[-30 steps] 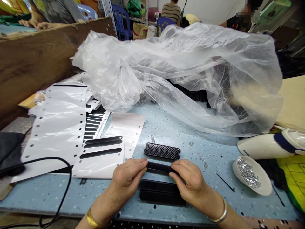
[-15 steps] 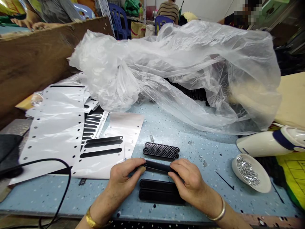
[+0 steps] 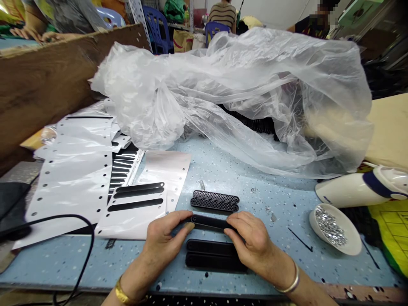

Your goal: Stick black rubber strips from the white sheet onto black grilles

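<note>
Between the left fingers and right fingers lies a black strip.

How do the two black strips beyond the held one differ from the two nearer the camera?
The far pair shows a crisscross grid; the near pair looks smooth. The far pair is fully visible; the right hand partly covers the near pair. Both are black and lie on the blue table.

Left of the bowl, the right hand hides 1 end of the black strip; right of it, the frame crops yellow material; inside, metal pieces are too small to count.
</note>
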Available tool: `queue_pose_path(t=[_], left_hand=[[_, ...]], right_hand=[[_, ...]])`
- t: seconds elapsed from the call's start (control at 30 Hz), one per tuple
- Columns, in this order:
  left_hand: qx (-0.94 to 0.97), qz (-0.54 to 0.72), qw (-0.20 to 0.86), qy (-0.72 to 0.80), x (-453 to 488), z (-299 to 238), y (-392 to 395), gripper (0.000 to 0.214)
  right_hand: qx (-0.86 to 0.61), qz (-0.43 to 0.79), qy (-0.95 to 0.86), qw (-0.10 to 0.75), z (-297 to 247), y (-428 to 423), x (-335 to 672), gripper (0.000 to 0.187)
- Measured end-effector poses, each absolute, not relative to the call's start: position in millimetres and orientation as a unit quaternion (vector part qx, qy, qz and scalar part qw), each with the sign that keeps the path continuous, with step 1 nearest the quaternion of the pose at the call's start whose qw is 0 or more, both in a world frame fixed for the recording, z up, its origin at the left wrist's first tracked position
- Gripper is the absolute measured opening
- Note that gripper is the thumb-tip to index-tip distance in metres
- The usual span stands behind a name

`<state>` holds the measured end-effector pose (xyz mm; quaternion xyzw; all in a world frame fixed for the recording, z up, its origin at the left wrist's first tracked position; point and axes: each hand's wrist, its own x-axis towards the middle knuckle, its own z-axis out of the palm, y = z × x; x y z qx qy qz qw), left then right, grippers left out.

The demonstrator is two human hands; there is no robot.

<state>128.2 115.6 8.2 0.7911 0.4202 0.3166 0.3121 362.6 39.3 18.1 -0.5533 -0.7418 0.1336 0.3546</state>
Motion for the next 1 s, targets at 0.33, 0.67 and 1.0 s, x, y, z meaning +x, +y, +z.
queue_pose_path(t=[0.33,0.67,1.0], left_hand=[[0.819,0.335,0.298,0.358,131.6,8.4,119.5,0.015],[0.818,0.355,0.291,0.347,131.9,5.3,121.0,0.017],[0.831,0.351,0.262,0.344,133.0,9.5,122.4,0.015]], right_hand=[[-0.55,0.145,-0.734,0.372,19.9,39.4,363.8,0.019],[-0.553,0.183,-0.686,0.437,13.9,39.1,367.1,0.015],[-0.552,0.241,-0.653,0.46,12.3,38.8,369.7,0.017]])
